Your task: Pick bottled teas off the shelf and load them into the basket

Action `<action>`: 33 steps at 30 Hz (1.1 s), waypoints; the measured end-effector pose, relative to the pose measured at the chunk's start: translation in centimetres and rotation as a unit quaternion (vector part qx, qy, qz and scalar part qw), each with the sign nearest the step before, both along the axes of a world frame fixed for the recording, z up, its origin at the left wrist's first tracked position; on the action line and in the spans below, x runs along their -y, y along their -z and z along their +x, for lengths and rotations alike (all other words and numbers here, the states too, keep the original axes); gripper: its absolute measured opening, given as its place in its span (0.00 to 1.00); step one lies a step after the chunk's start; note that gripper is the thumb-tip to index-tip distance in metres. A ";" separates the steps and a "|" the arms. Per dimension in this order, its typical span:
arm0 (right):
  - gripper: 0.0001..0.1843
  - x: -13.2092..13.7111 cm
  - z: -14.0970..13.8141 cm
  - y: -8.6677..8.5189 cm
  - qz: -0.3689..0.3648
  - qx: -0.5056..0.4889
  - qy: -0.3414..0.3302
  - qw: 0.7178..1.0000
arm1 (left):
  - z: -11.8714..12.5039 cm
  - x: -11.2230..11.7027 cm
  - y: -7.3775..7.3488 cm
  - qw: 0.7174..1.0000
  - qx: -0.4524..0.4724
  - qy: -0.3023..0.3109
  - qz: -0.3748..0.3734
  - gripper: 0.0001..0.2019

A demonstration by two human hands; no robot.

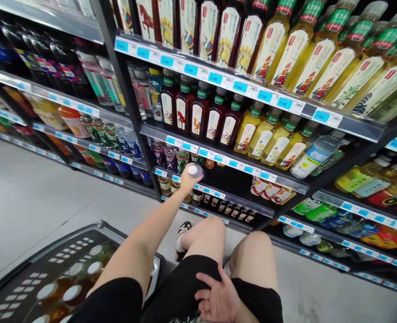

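Observation:
Stretched forward to a low shelf, my left hand (187, 180) is closed around a clear bottle (199, 172) whose white cap faces me. Most of the bottle's body is hidden behind my fingers and by the steep view. Beside it on the same shelf are cans (183, 160) in purple and green, and a dark gap lies to the right. Over my lap, my right hand (218, 297) is palm up with its fingers apart, holding nothing.
A dark shopping basket (33, 269) with several white-capped bottles (73, 294) stands at my left. Shelves of tea bottles (198, 117) rise in front, with price labels along the shelf edge (215, 154). My knees are close to the lowest shelf.

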State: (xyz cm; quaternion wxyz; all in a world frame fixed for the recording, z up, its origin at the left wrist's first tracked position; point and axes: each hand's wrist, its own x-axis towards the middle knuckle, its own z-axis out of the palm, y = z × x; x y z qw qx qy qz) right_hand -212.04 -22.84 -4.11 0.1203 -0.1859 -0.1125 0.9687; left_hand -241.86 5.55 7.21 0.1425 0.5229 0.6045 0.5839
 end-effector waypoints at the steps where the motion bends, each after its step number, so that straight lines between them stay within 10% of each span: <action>1: 0.49 -0.1 -0.1 0.3 0.002 0.003 0.002 1.000 | -0.2 -1.0 0.3 0.999 0.018 -0.034 -0.024 0.35; 5: 0.48 -0.4 -0.5 1.8 0.000 0.001 0.012 1.000 | -1.1 -3.9 0.7 0.985 0.047 -0.122 -0.113 0.35; 12: 0.46 -0.8 -0.3 3.0 -0.015 -0.005 -0.006 1.000 | -2.8 -6.3 -0.6 0.979 -0.065 -0.105 -0.163 0.38; 25: 0.48 -0.9 -0.8 4.4 0.000 0.002 -0.027 1.000 | 1.0 -8.8 -1.4 0.955 -0.097 -0.197 -0.199 0.39; 29: 0.51 -1.1 -1.0 3.3 -0.007 0.012 -0.016 1.000 | 0.9 -5.3 0.5 0.973 -0.112 -0.163 -0.121 0.38; 33: 0.48 -1.3 -0.6 0.8 -0.016 0.021 -0.018 0.999 | -0.9 4.1 6.7 0.973 -0.170 -0.111 -0.112 0.34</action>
